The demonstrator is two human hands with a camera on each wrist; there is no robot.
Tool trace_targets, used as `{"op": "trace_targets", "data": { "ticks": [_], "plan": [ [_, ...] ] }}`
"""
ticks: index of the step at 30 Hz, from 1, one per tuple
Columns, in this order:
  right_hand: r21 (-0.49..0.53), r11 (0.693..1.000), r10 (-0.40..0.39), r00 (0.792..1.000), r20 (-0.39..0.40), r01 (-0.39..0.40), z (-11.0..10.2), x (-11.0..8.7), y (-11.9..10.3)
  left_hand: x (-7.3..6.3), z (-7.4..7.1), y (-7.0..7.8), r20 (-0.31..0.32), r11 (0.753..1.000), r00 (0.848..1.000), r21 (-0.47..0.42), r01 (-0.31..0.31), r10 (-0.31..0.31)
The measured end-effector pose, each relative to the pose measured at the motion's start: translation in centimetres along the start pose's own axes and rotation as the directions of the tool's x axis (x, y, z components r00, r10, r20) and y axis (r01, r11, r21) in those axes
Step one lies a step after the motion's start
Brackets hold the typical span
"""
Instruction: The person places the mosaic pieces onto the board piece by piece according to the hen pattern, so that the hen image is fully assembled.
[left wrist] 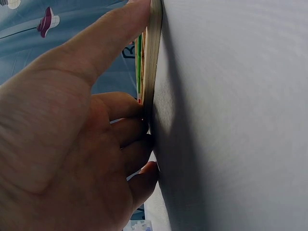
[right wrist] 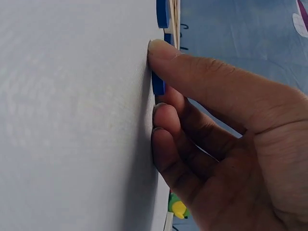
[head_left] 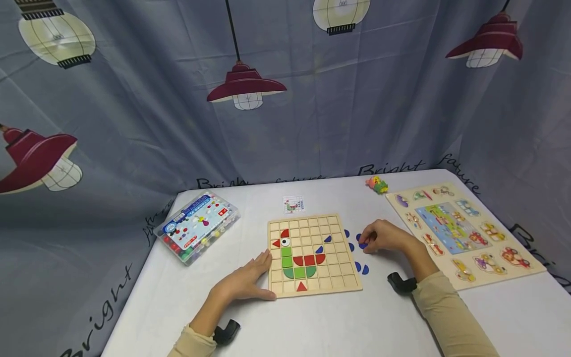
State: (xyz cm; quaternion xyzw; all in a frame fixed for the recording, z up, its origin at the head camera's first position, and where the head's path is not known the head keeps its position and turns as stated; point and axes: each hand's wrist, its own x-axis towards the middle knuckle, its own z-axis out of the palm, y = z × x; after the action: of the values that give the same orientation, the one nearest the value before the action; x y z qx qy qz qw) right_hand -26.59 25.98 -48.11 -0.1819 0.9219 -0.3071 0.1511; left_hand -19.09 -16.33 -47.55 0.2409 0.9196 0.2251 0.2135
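A wooden grid board [head_left: 314, 292] lies on the table, with red, green, white and blue flat pieces set in some squares. My left hand [head_left: 244, 278] rests at its lower left corner, thumb along the front edge and fingers by the left side. Right of the board, several blue half-round pieces [head_left: 358, 267] lie loose on the cloth. Among them, my right hand [head_left: 384, 236] pinches a blue piece [right wrist: 158, 85] between thumb and fingers, down at the table surface. Part of that piece is hidden behind the thumb.
Behind the board lies a small pattern card [head_left: 293, 204]. A clear plastic case [head_left: 196, 225] of colourful parts stands left. To the right is a wooden picture puzzle [head_left: 468, 280], close to my right forearm. A small colourful toy [head_left: 377, 185] sits at the back.
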Motion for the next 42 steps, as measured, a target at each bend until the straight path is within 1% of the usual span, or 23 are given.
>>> {"op": "trace_targets", "data": {
  "ticks": [6, 10, 14, 18, 23, 29, 33, 37, 42],
  "plan": [
    [0.016, 1.000, -0.018, 1.000, 0.001, 0.018, -0.1, 0.4, 0.1, 0.0, -0.3, 0.0, -0.002, 1.000, 1.000, -0.008, 0.005, -0.005],
    [0.020, 0.999, -0.034, 0.999, 0.002, 0.034, -0.1, 0.5, -0.3, -0.1, -0.3, 0.0, 0.002, 1.000, 1.000, 0.001, 0.007, -0.007],
    [0.007, 0.998, -0.055, 0.998, 0.004, 0.055, -0.2, 0.8, -1.2, 0.0, -0.3, 0.0, 0.008, 1.000, 1.000, 0.010, 0.009, -0.009],
    [0.009, 0.997, -0.075, 0.997, 0.014, 0.075, -0.2, 1.3, -2.6, 0.1, -0.4, 0.0, 0.006, 1.000, 1.000, 0.023, 0.007, -0.007],
    [0.036, 0.995, -0.097, 0.994, 0.057, 0.095, 0.1, 2.4, -4.7, 0.2, -0.5, 0.0, 0.001, 1.000, 1.000, 0.022, 0.012, -0.012],
    [0.016, 0.992, -0.128, 0.984, 0.123, 0.127, 0.8, 3.9, -6.4, 0.1, -0.6, 0.1, 0.002, 0.999, 1.000, 0.033, 0.009, -0.009],
    [-0.008, 0.990, -0.137, 0.979, 0.154, 0.140, 1.4, 4.8, -6.9, 0.1, -0.6, 0.1, 0.003, 1.000, 1.000, 0.021, 0.011, -0.011],
    [-0.033, 0.988, -0.141, 0.973, 0.182, 0.149, 2.0, 5.1, -7.3, -0.1, -0.4, 0.1, 0.011, 1.000, 1.000, 0.001, 0.028, -0.028],
    [-0.065, 0.990, -0.113, 0.974, 0.198, 0.129, 2.5, 5.3, -7.8, -0.1, -0.2, 0.1, 0.010, 0.999, 0.999, 0.004, 0.035, -0.035]
  ]
}}
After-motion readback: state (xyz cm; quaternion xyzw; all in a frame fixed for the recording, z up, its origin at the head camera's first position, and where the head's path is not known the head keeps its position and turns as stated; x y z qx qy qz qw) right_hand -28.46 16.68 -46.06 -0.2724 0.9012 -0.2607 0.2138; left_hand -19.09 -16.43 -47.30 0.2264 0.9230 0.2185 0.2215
